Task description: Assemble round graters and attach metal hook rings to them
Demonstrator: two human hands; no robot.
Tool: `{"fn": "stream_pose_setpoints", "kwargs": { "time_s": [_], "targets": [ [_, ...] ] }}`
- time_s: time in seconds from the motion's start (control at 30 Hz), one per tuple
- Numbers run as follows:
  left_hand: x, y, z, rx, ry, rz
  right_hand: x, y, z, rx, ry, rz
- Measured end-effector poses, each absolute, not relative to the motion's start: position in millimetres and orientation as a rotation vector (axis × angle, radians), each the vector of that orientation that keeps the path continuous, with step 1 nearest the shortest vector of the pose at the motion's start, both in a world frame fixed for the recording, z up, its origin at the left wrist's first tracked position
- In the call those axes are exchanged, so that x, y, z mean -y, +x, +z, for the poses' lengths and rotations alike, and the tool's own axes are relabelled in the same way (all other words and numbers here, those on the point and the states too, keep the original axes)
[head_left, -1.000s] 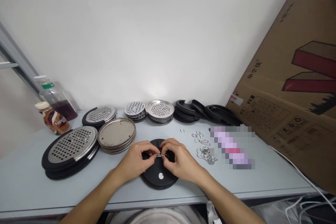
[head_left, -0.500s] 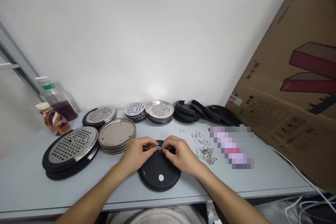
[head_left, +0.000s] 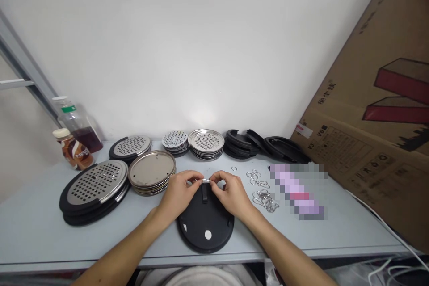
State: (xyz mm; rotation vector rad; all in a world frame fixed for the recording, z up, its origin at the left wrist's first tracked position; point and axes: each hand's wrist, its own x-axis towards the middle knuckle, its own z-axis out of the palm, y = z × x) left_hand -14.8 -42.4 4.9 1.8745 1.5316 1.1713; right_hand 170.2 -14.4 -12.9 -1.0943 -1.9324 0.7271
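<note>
My left hand (head_left: 182, 187) and my right hand (head_left: 229, 190) meet over the far edge of a round black disc (head_left: 208, 219). Both pinch a small silvery metal ring (head_left: 206, 181), seen nearly edge-on between the fingertips. Just below it, a short black strap (head_left: 204, 193) runs along the disc's surface. The disc lies flat near the table's front edge and bears a white round spot and a smaller white mark. Fingers cover the ends of the ring, so whether the strap passes through it is hidden.
Loose metal rings and clips (head_left: 264, 199) lie to the right, near a blurred purple packet (head_left: 296, 190). Left and behind are steel plates (head_left: 152, 170), perforated discs (head_left: 97, 183), black rims (head_left: 239, 143) and bottles (head_left: 73, 149). A large cardboard box (head_left: 355, 143) leans at right.
The ring and both hands have shifted slightly away toward the disc's far edge. More of the black strap now shows below the fingers. The view has shifted slightly.
</note>
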Motion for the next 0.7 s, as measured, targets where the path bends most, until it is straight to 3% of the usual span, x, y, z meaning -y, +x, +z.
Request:
{"fn": "stream_pose_setpoints", "kwargs": {
  "time_s": [0.37,0.7],
  "targets": [
    [45.9,-17.9,-12.7,-1.531,2.056,1.195,11.6,168.9,-22.5,2.047,-1.036,0.506],
    [44.7,-18.4,-16.7,-1.520,2.161,1.210,10.1,166.5,-25.1,2.041,-0.901,0.538]
  ]
}}
